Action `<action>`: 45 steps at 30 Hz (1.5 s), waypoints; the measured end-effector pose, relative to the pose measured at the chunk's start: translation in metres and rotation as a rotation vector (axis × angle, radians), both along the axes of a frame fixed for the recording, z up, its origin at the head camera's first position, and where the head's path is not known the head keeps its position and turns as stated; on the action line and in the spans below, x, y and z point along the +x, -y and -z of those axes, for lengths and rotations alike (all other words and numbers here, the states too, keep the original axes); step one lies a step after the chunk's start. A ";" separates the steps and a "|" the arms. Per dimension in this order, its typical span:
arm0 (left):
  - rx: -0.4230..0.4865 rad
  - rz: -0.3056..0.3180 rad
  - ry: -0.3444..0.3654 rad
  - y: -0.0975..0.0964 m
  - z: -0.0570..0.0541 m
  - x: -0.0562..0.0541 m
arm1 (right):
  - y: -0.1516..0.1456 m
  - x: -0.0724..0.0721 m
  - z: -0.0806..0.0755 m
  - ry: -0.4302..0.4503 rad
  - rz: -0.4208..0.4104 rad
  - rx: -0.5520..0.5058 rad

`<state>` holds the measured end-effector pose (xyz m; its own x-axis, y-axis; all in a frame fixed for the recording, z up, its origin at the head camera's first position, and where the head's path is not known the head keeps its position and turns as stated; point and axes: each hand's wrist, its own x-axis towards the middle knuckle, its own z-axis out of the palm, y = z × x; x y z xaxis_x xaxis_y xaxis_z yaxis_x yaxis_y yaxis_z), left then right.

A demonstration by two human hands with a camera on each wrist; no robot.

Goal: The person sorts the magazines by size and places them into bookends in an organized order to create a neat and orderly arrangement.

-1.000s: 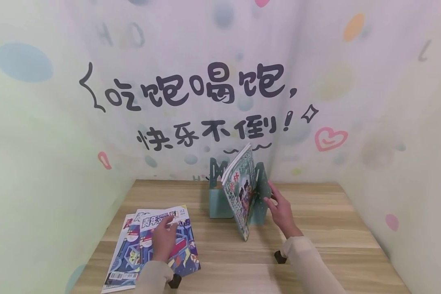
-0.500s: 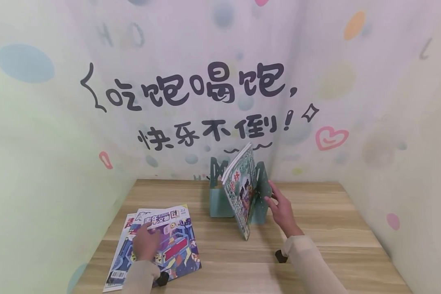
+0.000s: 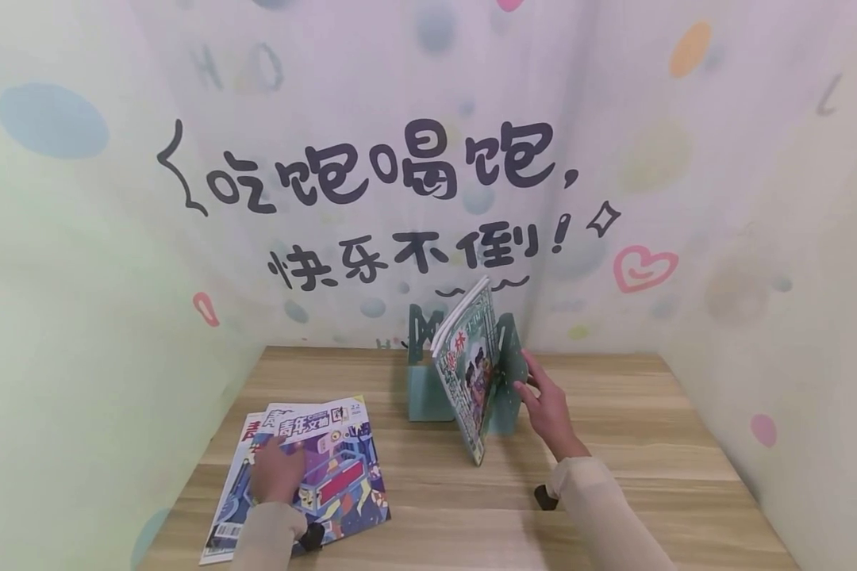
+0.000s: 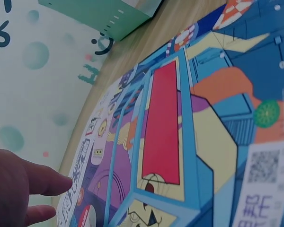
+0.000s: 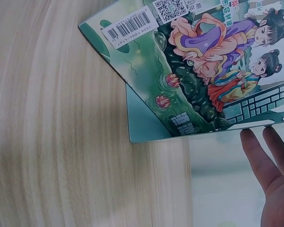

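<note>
My left hand lies low over the left part of several overlapping magazines. The top magazine has a blue and purple cover. In the left wrist view, the fingers reach out at its title edge. My right hand touches the outer side of a green book stand's right panel with extended fingers. Their fingertips meet the panel's edge in the right wrist view. Magazines with a green illustrated cover stand tilted in the stand, their lower corner jutting toward the front.
The stand's left panel is at the back of the wooden table. Behind it rises a printed curtain with dark lettering. Pale walls close in both sides.
My left hand has moved left across the magazines, from the top cover's middle to its left part. The right hand and the stand have stayed in place.
</note>
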<state>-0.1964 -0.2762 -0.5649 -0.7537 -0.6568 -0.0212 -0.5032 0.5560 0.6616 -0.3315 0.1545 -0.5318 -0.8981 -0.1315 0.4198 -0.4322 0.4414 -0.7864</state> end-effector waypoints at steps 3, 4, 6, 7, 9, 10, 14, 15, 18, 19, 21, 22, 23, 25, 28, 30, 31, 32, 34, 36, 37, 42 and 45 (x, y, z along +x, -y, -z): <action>0.014 -0.004 0.035 0.002 -0.001 0.002 | 0.000 0.000 0.000 0.005 0.005 -0.004; 0.023 -0.004 0.041 0.002 -0.001 0.003 | 0.001 0.000 0.000 0.006 0.009 -0.005; 0.048 -0.008 0.054 0.004 0.000 0.004 | 0.001 0.000 0.000 0.001 0.010 -0.002; 0.060 -0.008 0.055 0.005 0.000 0.005 | 0.001 0.000 0.001 -0.001 0.011 -0.001; 0.086 -0.007 0.051 0.007 0.000 0.006 | 0.001 -0.001 0.001 -0.007 0.010 0.001; 0.095 -0.005 0.052 0.008 0.001 0.006 | 0.002 -0.001 0.001 -0.009 0.009 0.002; 0.077 0.013 0.064 0.012 0.000 0.007 | 0.002 -0.001 0.002 -0.017 0.011 0.007; 0.065 0.020 0.067 0.013 0.000 0.006 | 0.001 -0.001 0.002 -0.016 0.012 0.009; 0.047 0.038 0.080 0.017 -0.001 0.006 | 0.002 0.000 0.001 -0.014 0.010 0.005; 0.048 0.045 0.085 0.018 -0.001 0.006 | 0.002 0.000 0.001 -0.014 0.009 0.000; 0.059 0.046 0.098 0.020 -0.001 0.005 | 0.002 0.000 0.001 -0.024 0.007 -0.003; 0.071 0.046 0.105 0.021 -0.001 0.005 | 0.002 0.000 0.001 -0.029 0.008 -0.006; 0.082 0.044 0.113 0.021 -0.001 0.005 | 0.002 0.000 0.001 -0.035 0.010 -0.006; 0.081 0.045 0.120 0.021 -0.002 0.005 | 0.001 0.000 0.002 -0.043 0.013 -0.004; 0.079 0.072 0.124 0.022 -0.005 0.006 | 0.001 0.000 0.003 -0.039 0.017 0.002; 0.069 0.105 0.132 0.023 -0.008 0.007 | 0.001 0.000 0.003 -0.029 0.014 0.002; 0.059 0.127 0.137 0.024 -0.010 0.008 | 0.001 0.000 0.003 -0.028 0.012 0.005; 0.063 0.149 0.145 0.025 -0.012 0.007 | 0.001 0.000 0.003 -0.022 0.013 0.004; 0.069 0.198 0.152 0.026 -0.015 0.007 | 0.001 0.000 0.003 -0.017 0.015 0.001; 0.050 0.257 0.159 0.026 -0.019 0.006 | 0.001 0.000 0.002 -0.018 0.018 0.007; 0.055 0.285 0.164 0.025 -0.020 0.006 | 0.001 -0.001 0.002 -0.020 0.020 0.011; 0.062 0.408 0.162 0.021 -0.025 0.006 | 0.000 0.000 0.002 -0.015 0.013 0.004; 0.051 0.448 0.132 0.018 -0.028 0.008 | 0.001 0.000 0.002 -0.010 0.009 -0.003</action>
<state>-0.1879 -0.2946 -0.5369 -0.9514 -0.2635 -0.1597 -0.3030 0.7062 0.6400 -0.3320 0.1537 -0.5336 -0.8951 -0.1223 0.4287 -0.4358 0.4426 -0.7837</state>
